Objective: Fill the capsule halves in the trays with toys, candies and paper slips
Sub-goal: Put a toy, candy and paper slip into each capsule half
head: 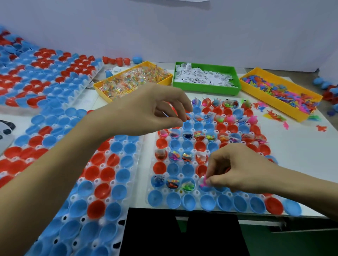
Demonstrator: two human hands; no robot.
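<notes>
right hand (236, 170): pinches pink toy (203, 182) over blue capsule half (205, 187) | left hand (146, 109): fingers curled together above tray (149, 182), cannot tell if holding anything

A plain pale wall (219, 32) is seen behind everything, with a white paper edge (175, 0) just poking in at the top. The white worktop (301, 146) shows bare at the right. A black-and-white panda-looking thing (6, 128) is cut off at the left edge. Below, a black panel (182, 235) and dark green surface (292, 243) are visible.
</notes>
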